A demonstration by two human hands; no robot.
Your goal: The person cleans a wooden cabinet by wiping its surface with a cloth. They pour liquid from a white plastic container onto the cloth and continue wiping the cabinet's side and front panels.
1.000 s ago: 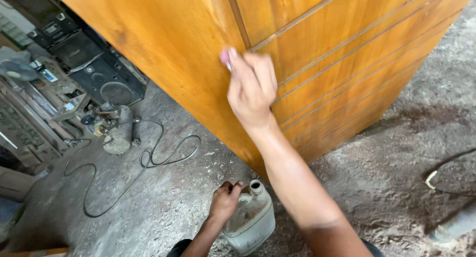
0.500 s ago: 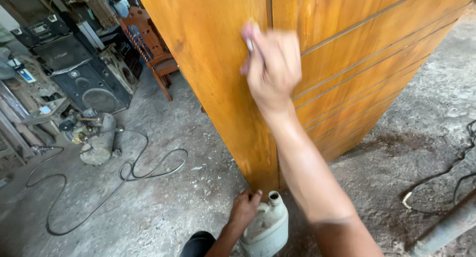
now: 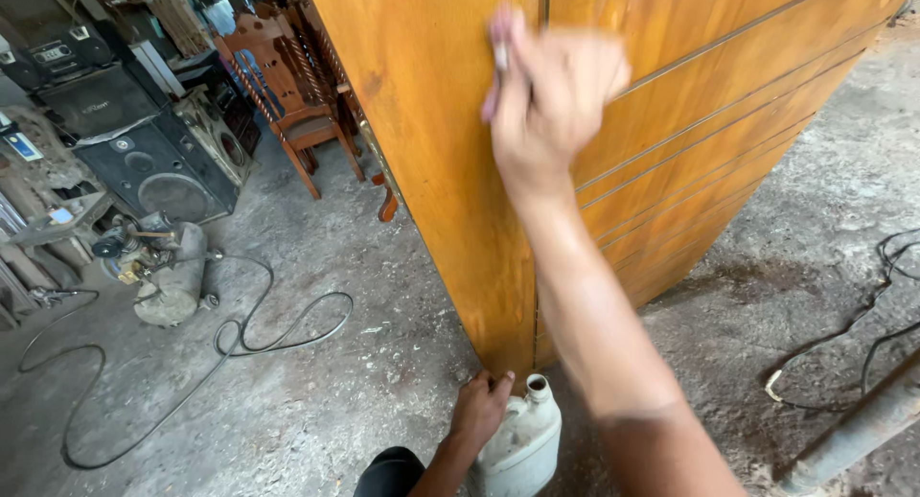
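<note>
A large orange-brown wooden door panel (image 3: 441,152) with grooved lines leans upright on a dusty concrete floor. My right hand (image 3: 551,104) presses a small pale cloth pad (image 3: 498,61) against the panel's face, high up near a vertical groove. Low down, my left hand (image 3: 482,408) rests at the panel's bottom corner, beside the neck of a dirty white plastic jug (image 3: 522,449) standing on the floor. The jug's spout is uncapped. My knee shows dark at the bottom edge.
A wooden chair (image 3: 287,104) stands behind the panel's left edge. Black speakers (image 3: 153,166) and clutter fill the far left. A small machine (image 3: 168,272) with a black cable (image 3: 240,339) loops over the floor. More cables (image 3: 882,305) and a pipe lie at right.
My right hand has slid upward and to the right along the panel with the pad. The view has swung right, bringing the chair into sight. My left hand stays by the jug.
</note>
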